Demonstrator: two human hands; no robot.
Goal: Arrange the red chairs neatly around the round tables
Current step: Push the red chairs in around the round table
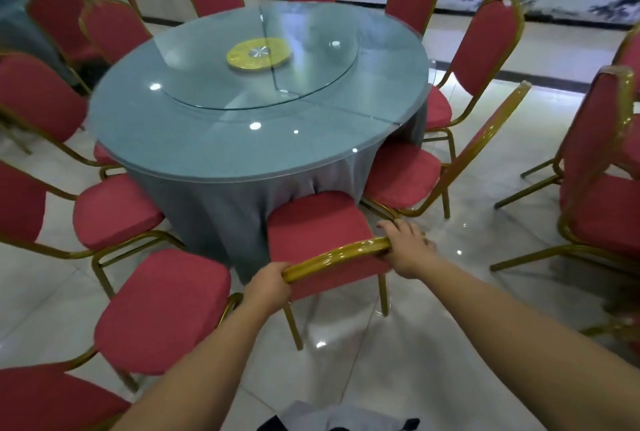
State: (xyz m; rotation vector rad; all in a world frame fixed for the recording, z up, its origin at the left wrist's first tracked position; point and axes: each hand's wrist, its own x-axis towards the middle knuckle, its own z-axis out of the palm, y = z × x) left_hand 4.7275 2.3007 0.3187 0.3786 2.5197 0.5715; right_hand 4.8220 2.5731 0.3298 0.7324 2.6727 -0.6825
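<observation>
The left hand [268, 287] and right hand [405, 250] clamp their fingers around the near red chair [311, 229] backrest rail, apparently to square it to the counter [242, 139].

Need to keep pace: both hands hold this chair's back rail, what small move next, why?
Probably ease the chair forward a little: the left hand and right hand grip its back rail, its seat only meets the tablecloth, while the neighbouring chair appears tucked further in.

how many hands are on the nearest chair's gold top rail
2: left hand grips the left end of the chair rail, right hand grips the right end; none looks hidden.
</observation>
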